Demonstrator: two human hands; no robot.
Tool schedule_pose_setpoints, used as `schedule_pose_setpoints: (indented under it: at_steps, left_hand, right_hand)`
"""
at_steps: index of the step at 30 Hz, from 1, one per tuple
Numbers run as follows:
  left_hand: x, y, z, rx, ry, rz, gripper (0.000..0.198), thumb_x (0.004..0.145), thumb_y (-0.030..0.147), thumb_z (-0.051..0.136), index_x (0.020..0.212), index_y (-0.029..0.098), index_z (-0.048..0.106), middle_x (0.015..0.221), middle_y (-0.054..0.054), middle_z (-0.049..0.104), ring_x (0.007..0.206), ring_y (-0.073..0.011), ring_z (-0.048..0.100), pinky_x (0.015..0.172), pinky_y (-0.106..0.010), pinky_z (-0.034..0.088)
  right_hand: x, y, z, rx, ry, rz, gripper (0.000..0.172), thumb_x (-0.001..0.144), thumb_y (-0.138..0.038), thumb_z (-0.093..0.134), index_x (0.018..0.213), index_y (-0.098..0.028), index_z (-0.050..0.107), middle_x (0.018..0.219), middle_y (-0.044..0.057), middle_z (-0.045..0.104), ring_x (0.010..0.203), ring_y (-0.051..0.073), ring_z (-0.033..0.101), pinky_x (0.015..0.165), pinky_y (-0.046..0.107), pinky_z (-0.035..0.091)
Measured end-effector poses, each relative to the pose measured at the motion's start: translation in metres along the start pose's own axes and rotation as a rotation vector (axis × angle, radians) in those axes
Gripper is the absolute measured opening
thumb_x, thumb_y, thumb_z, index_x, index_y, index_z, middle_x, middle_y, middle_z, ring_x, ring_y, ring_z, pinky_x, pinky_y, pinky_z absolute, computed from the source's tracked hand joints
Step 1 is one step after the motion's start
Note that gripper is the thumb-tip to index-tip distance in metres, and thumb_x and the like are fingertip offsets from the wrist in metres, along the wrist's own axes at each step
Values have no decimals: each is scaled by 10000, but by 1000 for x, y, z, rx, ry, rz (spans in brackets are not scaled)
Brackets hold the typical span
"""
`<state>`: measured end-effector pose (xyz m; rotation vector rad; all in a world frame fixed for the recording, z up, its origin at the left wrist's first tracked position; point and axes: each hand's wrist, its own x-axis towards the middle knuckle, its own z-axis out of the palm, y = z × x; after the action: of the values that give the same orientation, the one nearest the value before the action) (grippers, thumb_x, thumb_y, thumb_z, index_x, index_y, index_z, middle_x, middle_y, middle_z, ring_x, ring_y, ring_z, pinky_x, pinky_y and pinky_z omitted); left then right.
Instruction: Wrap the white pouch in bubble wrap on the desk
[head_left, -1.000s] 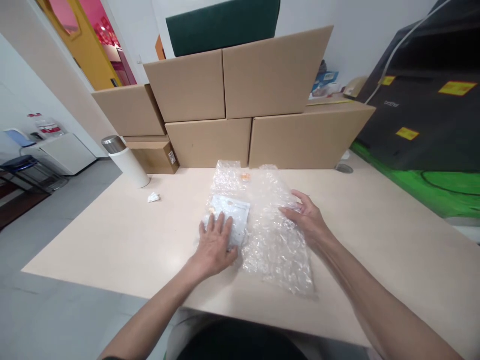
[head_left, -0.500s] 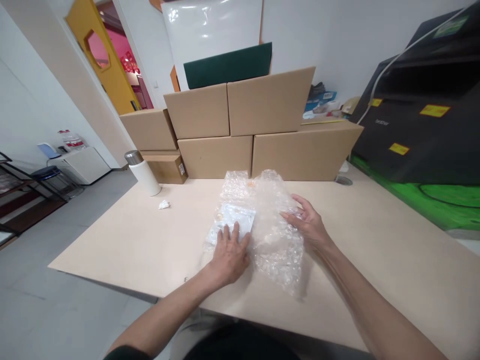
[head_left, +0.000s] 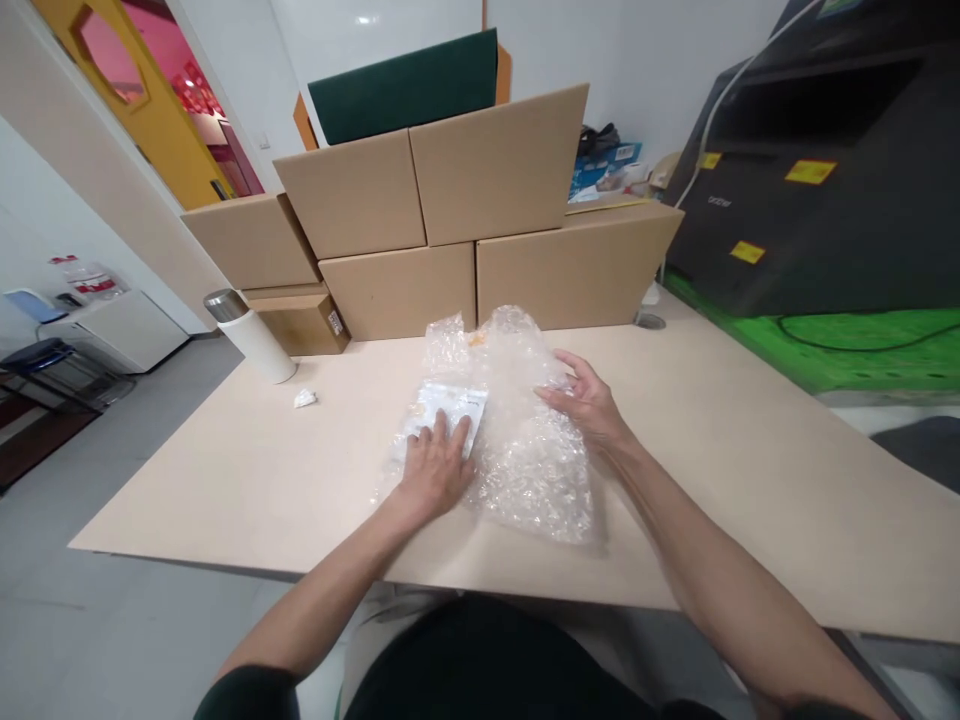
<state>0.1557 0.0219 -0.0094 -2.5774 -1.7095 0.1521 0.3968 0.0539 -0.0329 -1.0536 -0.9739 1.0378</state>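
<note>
A sheet of clear bubble wrap (head_left: 532, 460) lies crumpled on the table in front of me. On its left part rests a flat whitish packet (head_left: 453, 399), its lower half covered by my fingers. My left hand (head_left: 433, 472) presses down on this packet, palm down with the fingers spread. My right hand (head_left: 591, 402) pinches the right edge of the wrap between thumb and fingers, and that side stands slightly raised. What lies under the wrap cannot be made out.
Cardboard boxes (head_left: 397, 295) are stacked along the table's (head_left: 337, 470) far side, a dark green box (head_left: 405, 88) on top. A white flask (head_left: 255, 342) and a crumpled white scrap (head_left: 305, 398) are at left. A large black machine (head_left: 817, 210) stands at right.
The view has shifted a little to the right. The right flap of bubble wrap is spread flatter, its near corner no longer pointing down. Both hands keep their places on packet and wrap.
</note>
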Motion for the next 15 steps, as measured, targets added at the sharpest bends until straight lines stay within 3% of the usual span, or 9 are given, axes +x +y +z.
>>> schedule_pose_setpoints:
  at_steps: [3, 7, 9, 12, 15]
  left_hand:
    - [3, 0, -4, -9, -22, -8, 625, 926, 206, 504, 1530, 200, 344, 1577, -246, 345, 1209, -378, 610, 970, -514, 472]
    - [-6, -26, -16, -163, 31, -11, 659, 890, 75, 412, 1532, 203, 336, 1540, -205, 427, 1089, -306, 687, 909, -436, 522]
    - [-13, -45, -20, -335, 131, -2, 607, 921, 126, 395, 1521, 215, 371, 1474, -152, 526, 1100, -282, 681, 927, -412, 522]
    - [-19, -75, -22, -599, 291, -38, 469, 971, 291, 408, 1413, 214, 544, 1335, -96, 654, 1164, -270, 644, 1002, -391, 486]
    - [-19, -106, -17, -806, 414, -190, 457, 939, 382, 473, 1306, 171, 645, 1159, -93, 727, 1038, -255, 672, 902, -345, 516]
  right_hand:
    - [1, -2, -3, -7, 23, -13, 848, 537, -467, 897, 1285, -301, 531, 970, 22, 694, 893, 234, 672, 847, 395, 540]
    - [2, -9, -10, -21, 53, -13, 844, 536, -454, 898, 1282, -298, 534, 920, 3, 687, 845, 218, 670, 818, 384, 539]
    - [3, -11, -13, -53, 63, -7, 841, 536, -449, 895, 1283, -295, 540, 916, 5, 684, 850, 228, 669, 809, 394, 540]
    - [6, -10, -18, -82, 80, 18, 864, 514, -451, 892, 1290, -295, 546, 916, 17, 676, 871, 247, 662, 798, 406, 540]
    - [11, -9, -28, -130, 125, 28, 869, 483, -447, 895, 1271, -279, 569, 911, 32, 662, 898, 259, 649, 806, 408, 533]
